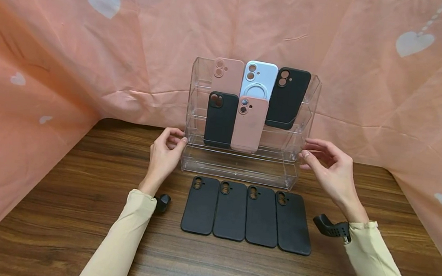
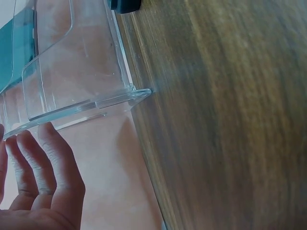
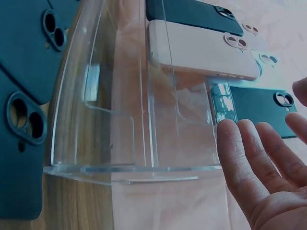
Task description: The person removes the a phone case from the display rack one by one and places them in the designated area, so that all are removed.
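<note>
A clear acrylic tiered rack [image 1: 238, 170] stands on the table. Its upper tiers hold a pink phone case [image 1: 227, 73], a white phone case with a ring [image 1: 260, 77], and a black phone case [image 1: 288, 98]. In front of them lean another black case [image 1: 220, 122] and a pink case [image 1: 249, 127]. My left hand [image 1: 165, 150] touches the rack's left side with its fingertips; in the left wrist view its loosely bent fingers [image 2: 60, 158] meet the side panel. At the right side is my right hand [image 1: 332, 170], its fingers [image 3: 235, 148] relaxed beside the panel.
Several black phone cases [image 1: 231, 211] lie flat in a row on the wooden table [image 1: 175, 263], just before the rack. A pink cloth with white hearts [image 1: 167, 29] hangs behind and on both sides. Each wrist wears a black strap [image 1: 333, 227].
</note>
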